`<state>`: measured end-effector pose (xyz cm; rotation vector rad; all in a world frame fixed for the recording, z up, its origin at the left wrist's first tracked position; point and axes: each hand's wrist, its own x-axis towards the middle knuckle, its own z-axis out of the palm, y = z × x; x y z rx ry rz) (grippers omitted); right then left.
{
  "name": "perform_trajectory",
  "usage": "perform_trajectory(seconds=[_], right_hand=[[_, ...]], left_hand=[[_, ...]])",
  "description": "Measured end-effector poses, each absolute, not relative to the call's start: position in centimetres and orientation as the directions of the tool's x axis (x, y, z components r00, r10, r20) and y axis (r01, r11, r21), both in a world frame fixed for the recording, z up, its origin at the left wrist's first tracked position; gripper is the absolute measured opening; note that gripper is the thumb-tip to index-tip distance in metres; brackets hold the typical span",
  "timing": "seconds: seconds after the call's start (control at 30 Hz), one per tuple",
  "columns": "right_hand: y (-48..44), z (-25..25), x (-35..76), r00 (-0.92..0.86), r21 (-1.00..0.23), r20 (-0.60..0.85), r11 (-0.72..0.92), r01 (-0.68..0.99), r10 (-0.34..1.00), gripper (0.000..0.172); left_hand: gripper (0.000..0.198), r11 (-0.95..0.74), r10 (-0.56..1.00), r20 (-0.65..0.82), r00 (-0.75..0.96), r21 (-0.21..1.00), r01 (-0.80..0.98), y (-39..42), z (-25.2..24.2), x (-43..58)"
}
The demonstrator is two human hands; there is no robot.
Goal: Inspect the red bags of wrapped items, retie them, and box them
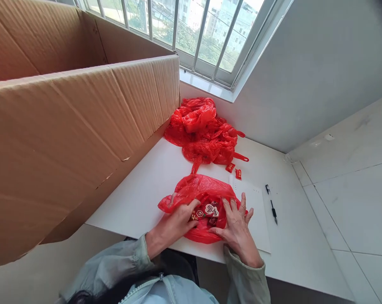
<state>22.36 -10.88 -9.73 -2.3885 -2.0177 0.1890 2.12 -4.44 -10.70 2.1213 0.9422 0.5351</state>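
A red plastic bag (pixel 197 188) lies open on the white table (pixel 146 185) right in front of me, with red wrapped candies (pixel 210 210) showing in its mouth. My left hand (pixel 175 221) grips the bag's left edge, fingers curled on the plastic. On the right edge rests my right hand (pixel 237 223), fingers spread and pressing the plastic down. Both wrists come out of pale grey-green sleeves.
A pile of more red plastic bags (pixel 205 131) lies at the back by the window. Two small red candies (pixel 233 170) lie loose behind a white sheet of paper (pixel 257 211). A black pen (pixel 271 202) lies to the right. A big open cardboard box (pixel 67 126) fills the left.
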Motion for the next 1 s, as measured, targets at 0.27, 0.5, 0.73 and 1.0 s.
perform_trajectory(seconds=[0.27, 0.5, 0.73, 1.0], right_hand=[[-11.0, -8.8, 23.4, 0.178, -0.075, -0.071, -0.183, 0.98, 0.981, 0.078], [-10.1, -6.7, 23.0, 0.099, -0.103, 0.079, -0.091, 0.991, 0.992, 0.05], [-11.1, -3.7, 18.9, 0.061, -0.154, 0.464, 0.012, 0.988, 0.884, 0.023], [-9.3, -5.2, 14.2, 0.237, -0.706, 0.224, -0.01, 0.708, 0.945, 0.027]], left_hand=[[0.045, -0.281, 0.855, -0.003, 0.519, 0.838, 0.468, -0.3, -8.8, 0.9], [0.037, -0.198, 0.946, 0.022, 0.322, 0.827, 0.526, 0.6, -7.8, 0.4], [0.032, -0.146, 0.975, 0.057, 0.217, 0.896, 0.419, -0.7, -7.0, 0.5], [0.029, -0.16, 0.945, 0.071, 0.319, 0.952, 0.261, -2.8, -6.0, 1.2]])
